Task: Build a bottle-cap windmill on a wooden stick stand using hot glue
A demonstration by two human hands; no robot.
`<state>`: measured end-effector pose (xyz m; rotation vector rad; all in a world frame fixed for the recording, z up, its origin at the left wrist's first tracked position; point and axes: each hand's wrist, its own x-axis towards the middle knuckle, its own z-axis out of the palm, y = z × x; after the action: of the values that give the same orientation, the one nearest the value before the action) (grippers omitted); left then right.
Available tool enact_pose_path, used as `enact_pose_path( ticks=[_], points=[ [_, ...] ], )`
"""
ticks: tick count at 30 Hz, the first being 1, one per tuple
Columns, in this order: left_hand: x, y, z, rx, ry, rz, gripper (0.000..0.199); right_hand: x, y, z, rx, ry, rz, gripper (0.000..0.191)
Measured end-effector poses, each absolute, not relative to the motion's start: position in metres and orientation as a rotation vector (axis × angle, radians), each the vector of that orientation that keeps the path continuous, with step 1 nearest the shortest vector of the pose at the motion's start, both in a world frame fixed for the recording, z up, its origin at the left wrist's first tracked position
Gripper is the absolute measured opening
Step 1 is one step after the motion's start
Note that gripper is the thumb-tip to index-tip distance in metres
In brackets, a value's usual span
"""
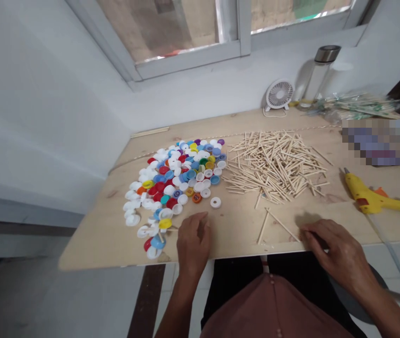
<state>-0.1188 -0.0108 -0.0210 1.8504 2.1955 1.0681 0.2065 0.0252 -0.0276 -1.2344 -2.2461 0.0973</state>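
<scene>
Many colored plastic bottle caps [160, 187] lie in a loose pile on the left of the wooden table [235, 234]. My left hand [193, 239] rests at the front edge, right of the lowest caps, its fingers curled in; a short stick end shows at its left side. A heap of thin wooden sticks [277, 164] covers the middle. Two separate sticks [283, 225] lie in front of it, forming an upside-down V. Beside the lower end of the right one is my right hand [330, 246], fingers bent and close together. What either hand holds is hidden.
A yellow glue gun [371, 195] lies at the right, with a clear glue stick [393, 253] below it. Along the back stand a small white fan [280, 95] and a bottle [317, 77], beside plastic-wrapped sticks [362, 105]. One white cap [216, 202] sits apart.
</scene>
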Motion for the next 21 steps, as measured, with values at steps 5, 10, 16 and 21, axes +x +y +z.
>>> enact_pose_path(
  ticks=[5, 10, 16, 21],
  points=[
    [-0.094, 0.022, -0.011, 2.196, 2.046, 0.923, 0.021, 0.204, 0.026, -0.027, -1.270, -2.250, 0.097, 0.016],
    [-0.086, 0.061, -0.005, 2.314, 2.026, 0.778, 0.020, 0.203, 0.026, -0.028, -1.310, -2.211, 0.107, 0.016],
    [-0.078, 0.093, -0.003, 2.459, 2.039, 0.542, 0.022, 0.201, 0.026, -0.027, -1.304, -2.189, 0.121, 0.015],
    [-0.074, 0.105, -0.001, 2.542, 2.006, 0.375, 0.020, 0.201, 0.026, -0.030, -1.286, -2.171, 0.114, 0.015]
  ],
)
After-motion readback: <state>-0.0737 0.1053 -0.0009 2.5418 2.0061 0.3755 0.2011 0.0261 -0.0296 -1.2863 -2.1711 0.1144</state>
